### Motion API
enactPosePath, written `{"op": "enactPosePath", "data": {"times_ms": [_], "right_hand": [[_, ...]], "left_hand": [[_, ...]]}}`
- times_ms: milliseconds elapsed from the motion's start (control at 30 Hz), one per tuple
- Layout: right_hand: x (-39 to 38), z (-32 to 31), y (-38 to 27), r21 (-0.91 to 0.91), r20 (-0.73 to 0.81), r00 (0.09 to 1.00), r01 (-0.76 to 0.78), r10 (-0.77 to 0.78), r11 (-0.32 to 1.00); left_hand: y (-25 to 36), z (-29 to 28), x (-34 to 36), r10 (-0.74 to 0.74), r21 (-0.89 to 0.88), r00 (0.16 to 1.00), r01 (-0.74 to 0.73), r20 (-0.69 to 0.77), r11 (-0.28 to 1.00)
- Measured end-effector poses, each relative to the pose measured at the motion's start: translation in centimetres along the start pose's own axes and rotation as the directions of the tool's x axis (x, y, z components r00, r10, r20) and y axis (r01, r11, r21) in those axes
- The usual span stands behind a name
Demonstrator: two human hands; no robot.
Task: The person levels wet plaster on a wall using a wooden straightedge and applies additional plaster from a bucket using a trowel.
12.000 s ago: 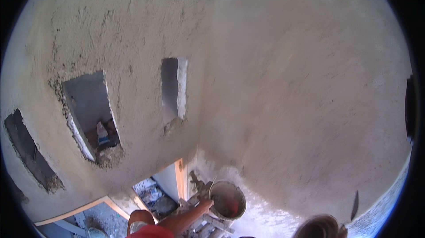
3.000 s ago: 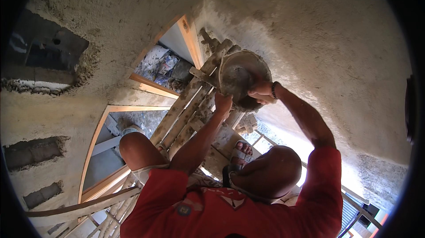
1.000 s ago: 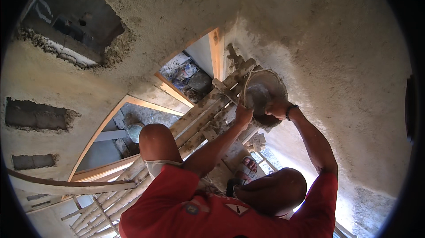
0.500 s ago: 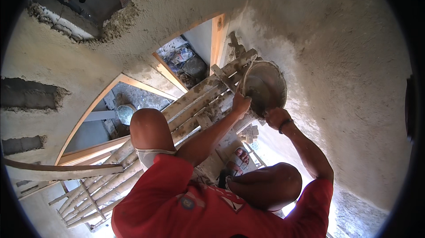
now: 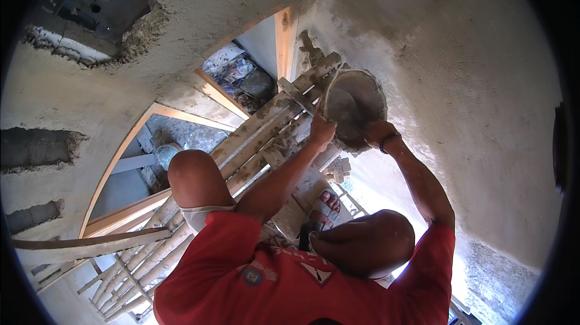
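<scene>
A round grey bucket, stained with mortar, is tipped with its mouth facing me at the far end of the plank platform. Its inside looks mostly bare, with a grey smear on the wall. My left hand is closed on the near left part of the rim. At the near right part of the rim, my right hand, with a dark bracelet on the wrist, is also closed. The fingertips of both hands are partly hidden.
A plastered wall rises close on the right. Wooden frames edge openings on the left, where a pale bucket stands far below. Gaps run between the planks. Bamboo poles lie at lower left, and my sandalled foot rests on the platform.
The view has shifted slightly. The bucket has turned a little, and my right hand has moved up along its rim. My left hand keeps its hold.
</scene>
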State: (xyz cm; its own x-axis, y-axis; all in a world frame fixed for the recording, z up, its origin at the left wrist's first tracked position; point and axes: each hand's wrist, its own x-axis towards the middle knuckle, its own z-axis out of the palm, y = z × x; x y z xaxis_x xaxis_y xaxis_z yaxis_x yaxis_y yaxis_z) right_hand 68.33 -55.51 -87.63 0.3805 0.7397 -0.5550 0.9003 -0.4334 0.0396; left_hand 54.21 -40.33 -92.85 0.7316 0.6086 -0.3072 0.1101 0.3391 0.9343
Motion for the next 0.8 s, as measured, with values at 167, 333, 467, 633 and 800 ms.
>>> {"op": "enactPosePath", "data": {"times_ms": [167, 333, 467, 633, 800], "right_hand": [[0.1, 0.5, 1.2, -0.018, -0.021, 0.95, 0.312, -0.313, 0.95], [-0.3, -7.5, -2.2, 0.725, 0.232, 0.969, -0.234, 0.09, 0.648], [0.0, -2.7, 0.5, 0.245, -0.24, 0.947, -0.153, 0.213, 0.957], [0.7, -0.5, -2.3, 0.018, -0.124, 0.984, 0.131, -0.128, 0.991], [-1.0, -1.9, -0.3, 0.023, -0.17, 0.881, 0.451, -0.441, 0.892]], "left_hand": [[-0.4, 1.0, -0.1, -0.066, -0.032, 0.997, 0.067, 0.047, 0.997], [-1.2, -1.8, 1.0, -0.021, 0.014, 0.99, 0.023, -0.136, 1.0], [1.1, 0.4, 0.2, -0.13, -0.058, 0.989, 0.126, -0.071, 0.99], [2.4, -0.3, 0.1, -0.154, 0.161, 0.986, 0.163, -0.069, 0.973], [-0.7, -1.1, 1.1, -0.042, 0.142, 0.985, 0.066, -0.166, 0.988]]}}
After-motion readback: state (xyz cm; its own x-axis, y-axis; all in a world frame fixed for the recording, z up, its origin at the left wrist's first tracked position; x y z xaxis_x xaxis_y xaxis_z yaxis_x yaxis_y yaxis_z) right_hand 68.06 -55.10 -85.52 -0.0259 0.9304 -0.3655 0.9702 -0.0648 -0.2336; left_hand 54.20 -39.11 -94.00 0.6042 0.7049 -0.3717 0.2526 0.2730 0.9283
